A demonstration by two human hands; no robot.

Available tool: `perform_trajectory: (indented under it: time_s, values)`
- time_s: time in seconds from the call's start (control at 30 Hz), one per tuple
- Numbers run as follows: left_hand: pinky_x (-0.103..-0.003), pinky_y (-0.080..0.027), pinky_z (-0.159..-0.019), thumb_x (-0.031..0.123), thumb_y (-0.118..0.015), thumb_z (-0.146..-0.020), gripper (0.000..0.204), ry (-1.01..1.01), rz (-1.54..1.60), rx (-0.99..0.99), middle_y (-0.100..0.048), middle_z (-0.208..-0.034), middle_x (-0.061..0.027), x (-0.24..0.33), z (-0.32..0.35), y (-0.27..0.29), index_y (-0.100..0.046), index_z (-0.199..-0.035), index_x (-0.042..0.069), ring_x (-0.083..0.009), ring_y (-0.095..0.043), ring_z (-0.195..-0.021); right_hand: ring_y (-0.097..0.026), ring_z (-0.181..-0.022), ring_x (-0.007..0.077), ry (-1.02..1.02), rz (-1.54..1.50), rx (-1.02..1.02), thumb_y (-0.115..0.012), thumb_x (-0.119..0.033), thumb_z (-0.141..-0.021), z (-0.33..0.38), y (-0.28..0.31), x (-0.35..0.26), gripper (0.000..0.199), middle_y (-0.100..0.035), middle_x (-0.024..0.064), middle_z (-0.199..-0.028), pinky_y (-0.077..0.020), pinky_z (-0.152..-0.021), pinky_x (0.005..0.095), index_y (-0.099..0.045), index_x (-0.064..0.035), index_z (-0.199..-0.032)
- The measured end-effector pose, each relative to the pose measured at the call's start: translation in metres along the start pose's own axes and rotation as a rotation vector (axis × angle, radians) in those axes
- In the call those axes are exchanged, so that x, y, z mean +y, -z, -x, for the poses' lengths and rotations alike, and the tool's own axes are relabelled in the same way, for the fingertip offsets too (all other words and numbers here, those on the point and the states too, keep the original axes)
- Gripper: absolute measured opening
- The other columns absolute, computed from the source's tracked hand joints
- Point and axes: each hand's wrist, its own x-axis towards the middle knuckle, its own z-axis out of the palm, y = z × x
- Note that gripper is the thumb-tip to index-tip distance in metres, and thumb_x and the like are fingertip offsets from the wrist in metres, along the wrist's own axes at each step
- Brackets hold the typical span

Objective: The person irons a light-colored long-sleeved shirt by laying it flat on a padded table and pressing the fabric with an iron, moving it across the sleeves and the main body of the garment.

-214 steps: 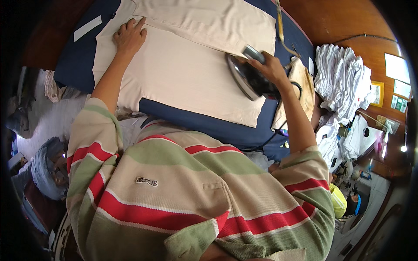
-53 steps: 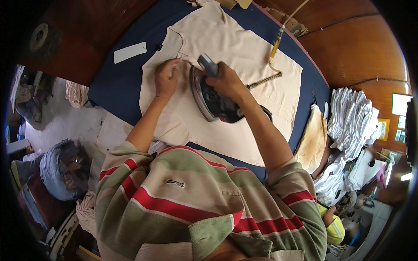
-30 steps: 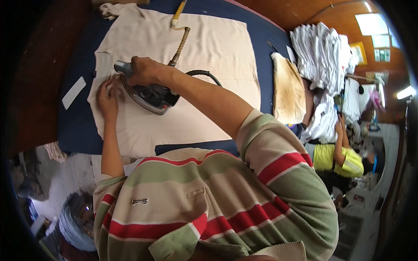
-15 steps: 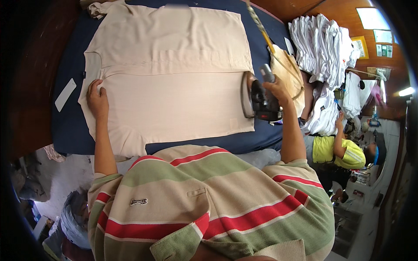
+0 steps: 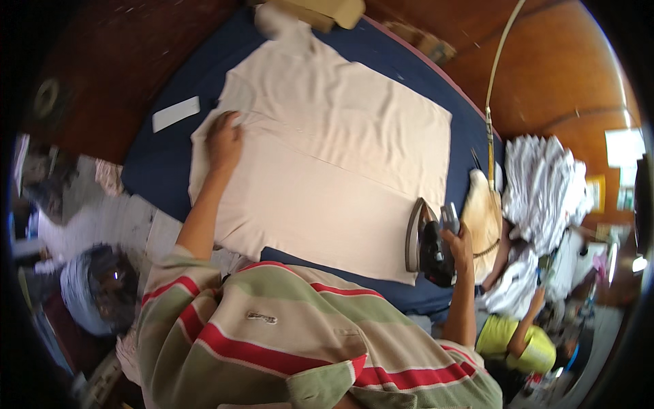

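A pale beige shirt (image 5: 327,198) is spread over a dark blue padded surface, with a fold line running lengthwise across its middle. My left hand (image 5: 225,140) is at its neckline end, fingers bent and closed on the cloth, with small creases beside the thumb. My right hand (image 5: 462,244) is wrapped round the handle of a clothes iron (image 5: 434,255) with a metal soleplate and dark body. The iron is tipped up on its side at the shirt's right hem, its soleplate edge facing the cloth.
A white card (image 5: 176,114) lies left of the shirt. A tan cloth pad (image 5: 481,221) and a yellow hose (image 5: 490,150) stand right of the iron. Stacked white garments (image 5: 541,191) are farther right, near a person in a yellow top (image 5: 528,344). A cardboard box (image 5: 327,10) sits at the far edge.
The view has turned, so the shirt now appears tilted and farther right. My right hand still holds the iron near the hem; my left hand remains at the neckline, its fingers more curled.
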Motion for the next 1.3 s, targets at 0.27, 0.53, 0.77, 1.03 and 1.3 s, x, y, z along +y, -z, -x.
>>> perform_trajectory:
  time_s: [0.27,0.53,0.77,1.03,1.3]
  values:
    - [-0.045,-0.021,-0.105,0.036,-0.038,-0.095,0.047,-0.149,-0.454,-0.430,-0.030,-0.146,-0.0006,0.017,-0.025,0.000,-0.035,-0.138,0.019,-0.0194,-0.024,-0.135,-0.065,-0.074,0.0327,0.405,0.377,-0.196,-0.072,-0.034,-0.071,-0.033,-0.094,-0.184,0.049,-0.064,0.0227,-0.078,-0.0494,-0.067,0.0377,-0.060,0.0028,-0.099]
    - [-0.051,-0.013,-0.109,0.040,-0.031,-0.096,0.053,-0.311,-0.498,-0.651,-0.018,-0.151,0.0023,-0.005,-0.044,0.011,-0.019,-0.145,0.024,-0.0200,-0.014,-0.139,-0.064,-0.077,0.0364,0.378,0.404,-0.322,-0.070,-0.038,-0.073,-0.086,-0.166,-0.239,0.045,-0.064,0.0235,-0.079,-0.0489,-0.070,0.0395,-0.059,0.0019,-0.092]
    - [-0.041,-0.030,-0.100,0.023,-0.055,-0.086,0.026,-0.500,-0.297,-0.536,-0.050,-0.123,-0.0002,0.013,-0.032,0.028,-0.055,-0.111,0.015,-0.0182,-0.044,-0.118,-0.065,-0.074,0.0346,0.375,0.409,-0.349,-0.071,-0.037,-0.072,-0.088,-0.162,-0.226,0.045,-0.064,0.0242,-0.078,-0.0490,-0.069,0.0392,-0.060,0.0023,-0.092]
    - [-0.037,-0.034,-0.094,0.017,-0.057,-0.084,0.009,-0.536,-0.197,-0.518,-0.059,-0.106,0.0010,-0.011,-0.034,0.014,-0.057,-0.091,0.012,-0.0165,-0.054,-0.103,-0.066,-0.075,0.0311,0.439,0.330,-0.431,-0.072,-0.036,-0.072,-0.086,-0.158,-0.224,0.047,-0.064,0.0224,-0.077,-0.0494,-0.070,0.0376,-0.060,0.0020,-0.097]
    - [-0.037,-0.033,-0.094,0.016,-0.062,-0.080,0.015,-0.359,-0.033,-0.443,-0.056,-0.110,0.0016,0.000,-0.027,0.019,-0.057,-0.094,0.011,-0.0173,-0.054,-0.103,-0.065,-0.077,0.0331,0.493,0.358,-0.518,-0.071,-0.036,-0.071,-0.050,-0.178,-0.232,0.047,-0.065,0.0219,-0.081,-0.0492,-0.070,0.0382,-0.059,0.0010,-0.098]
